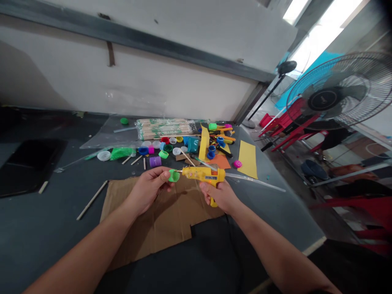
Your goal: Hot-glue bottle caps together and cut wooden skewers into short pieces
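My left hand (149, 190) pinches a green plastic bottle cap (174, 176) between fingers and thumb. My right hand (219, 197) is wrapped around the grip of a yellow hot glue gun (202, 174). The gun's thin metal nozzle points left and ends right by the cap. A long translucent glue stick (254, 181) runs out of the gun's rear to the right. Both hands hover above a brown cardboard sheet (153, 220) with a cut-out corner.
Bottle caps, yellow card strips, orange paper and loose sticks (92, 200) lie on the dark table (45, 232). A plastic-wrapped bundle of wooden sticks (162, 128) lies behind them. A standing fan (339, 92) and red plastic chairs (289, 124) are off the table's right edge.
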`<state>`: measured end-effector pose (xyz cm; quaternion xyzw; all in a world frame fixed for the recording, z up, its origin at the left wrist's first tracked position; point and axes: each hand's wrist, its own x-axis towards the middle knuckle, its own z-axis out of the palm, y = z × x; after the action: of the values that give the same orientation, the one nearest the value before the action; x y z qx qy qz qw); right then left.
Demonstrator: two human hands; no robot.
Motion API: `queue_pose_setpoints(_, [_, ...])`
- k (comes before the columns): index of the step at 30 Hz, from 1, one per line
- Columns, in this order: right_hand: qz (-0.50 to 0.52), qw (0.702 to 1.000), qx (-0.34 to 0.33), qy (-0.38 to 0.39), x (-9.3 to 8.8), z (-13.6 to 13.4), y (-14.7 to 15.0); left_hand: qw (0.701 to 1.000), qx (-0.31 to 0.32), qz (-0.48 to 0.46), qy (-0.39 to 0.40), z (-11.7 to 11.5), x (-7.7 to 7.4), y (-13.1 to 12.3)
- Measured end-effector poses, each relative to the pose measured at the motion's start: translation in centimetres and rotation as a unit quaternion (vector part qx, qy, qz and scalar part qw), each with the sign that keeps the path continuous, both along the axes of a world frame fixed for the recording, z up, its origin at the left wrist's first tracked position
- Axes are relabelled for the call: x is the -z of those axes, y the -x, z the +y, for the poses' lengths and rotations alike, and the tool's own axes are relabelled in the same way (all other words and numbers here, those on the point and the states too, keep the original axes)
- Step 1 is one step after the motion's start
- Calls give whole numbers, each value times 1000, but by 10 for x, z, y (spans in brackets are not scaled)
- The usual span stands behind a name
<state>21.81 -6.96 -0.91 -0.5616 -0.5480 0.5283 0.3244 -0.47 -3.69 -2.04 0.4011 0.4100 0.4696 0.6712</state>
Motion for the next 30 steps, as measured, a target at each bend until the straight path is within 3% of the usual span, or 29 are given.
queue_pose_setpoints(30, [-6,1000,10,-26,-1,2,-4,1000,5,-19,15,1,0,1])
